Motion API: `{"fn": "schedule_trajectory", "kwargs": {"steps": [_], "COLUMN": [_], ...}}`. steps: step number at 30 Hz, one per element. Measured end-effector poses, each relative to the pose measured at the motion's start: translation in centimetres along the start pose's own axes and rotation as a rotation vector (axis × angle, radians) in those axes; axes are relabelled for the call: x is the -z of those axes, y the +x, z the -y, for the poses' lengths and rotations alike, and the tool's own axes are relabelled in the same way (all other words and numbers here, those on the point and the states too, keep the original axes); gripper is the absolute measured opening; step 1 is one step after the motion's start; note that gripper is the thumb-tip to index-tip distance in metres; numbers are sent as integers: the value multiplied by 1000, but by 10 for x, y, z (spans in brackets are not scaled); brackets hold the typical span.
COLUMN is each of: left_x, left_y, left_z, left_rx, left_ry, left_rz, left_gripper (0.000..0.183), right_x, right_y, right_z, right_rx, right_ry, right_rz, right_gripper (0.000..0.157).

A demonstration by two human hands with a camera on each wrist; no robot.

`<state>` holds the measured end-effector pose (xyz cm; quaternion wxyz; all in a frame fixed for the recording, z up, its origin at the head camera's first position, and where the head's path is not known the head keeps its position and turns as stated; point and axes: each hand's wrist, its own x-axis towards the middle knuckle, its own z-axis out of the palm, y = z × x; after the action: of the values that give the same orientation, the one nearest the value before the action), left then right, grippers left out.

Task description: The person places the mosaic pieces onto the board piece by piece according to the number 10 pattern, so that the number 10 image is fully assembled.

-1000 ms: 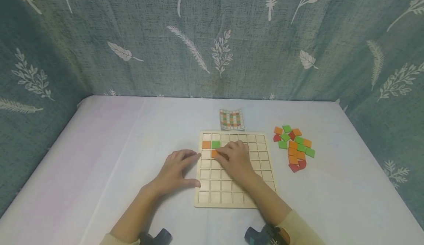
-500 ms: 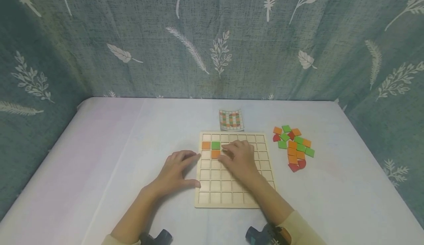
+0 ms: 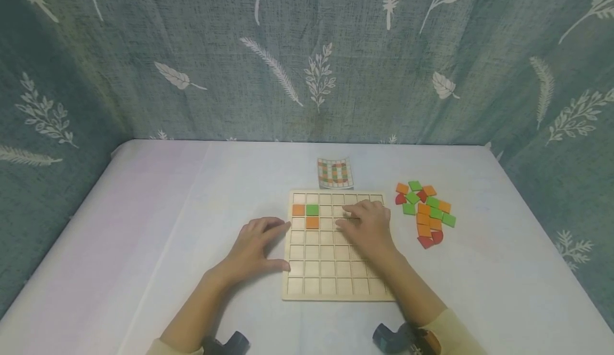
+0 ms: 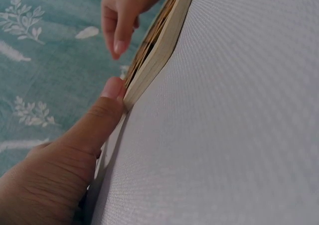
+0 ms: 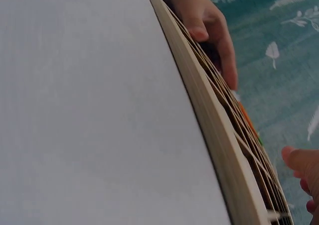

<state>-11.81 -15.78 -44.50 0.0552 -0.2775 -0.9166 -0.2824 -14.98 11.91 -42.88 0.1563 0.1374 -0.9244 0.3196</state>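
A wooden grid board (image 3: pixel 320 269) lies flat on the table. Two orange tiles and one green tile (image 3: pixel 312 210) sit in cells at its upper left; one orange tile (image 3: pixel 312 222) is directly below the green one. My left hand (image 3: pixel 256 248) rests at the board's left edge, its thumb (image 4: pixel 113 88) touching the rim in the left wrist view. Over the right part of the board hovers my right hand (image 3: pixel 369 227), thumb and fingers apart and nothing visible between them. The right wrist view catches only part of this hand (image 5: pixel 305 168), above the grid.
Right of the board lies a loose pile of orange tiles (image 3: pixel 423 219), green tiles (image 3: pixel 449 220) and red pieces (image 3: pixel 425 243). A small patterned card (image 3: pixel 335 174) stands behind the board on the white table (image 3: pixel 216 184). A leaf-print curtain (image 3: pixel 206 67) closes off the back and sides.
My right hand has let go of the orange tile, now flat in its cell under the green one, and has moved right across the board. The left hand stays put.
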Motion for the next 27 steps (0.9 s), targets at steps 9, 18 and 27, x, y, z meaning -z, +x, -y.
{"fn": "schedule_trajectory", "kwargs": {"steps": [9, 18, 27], "left_x": [0, 0, -1], "left_y": [0, 1, -1], "left_z": [0, 1, 1], "left_rx": [6, -9, 47], "left_ry": [3, -2, -5], "left_rz": [0, 4, 34], "left_gripper": [82, 84, 84], "right_x": [19, 38, 61], "right_y": [-2, -7, -11], "right_z": [-25, -53, -74], "right_rx": [-63, -180, -190], "right_ry": [-42, -32, -187], "right_rz": [-1, 20, -29], "right_gripper": [30, 35, 41]}}
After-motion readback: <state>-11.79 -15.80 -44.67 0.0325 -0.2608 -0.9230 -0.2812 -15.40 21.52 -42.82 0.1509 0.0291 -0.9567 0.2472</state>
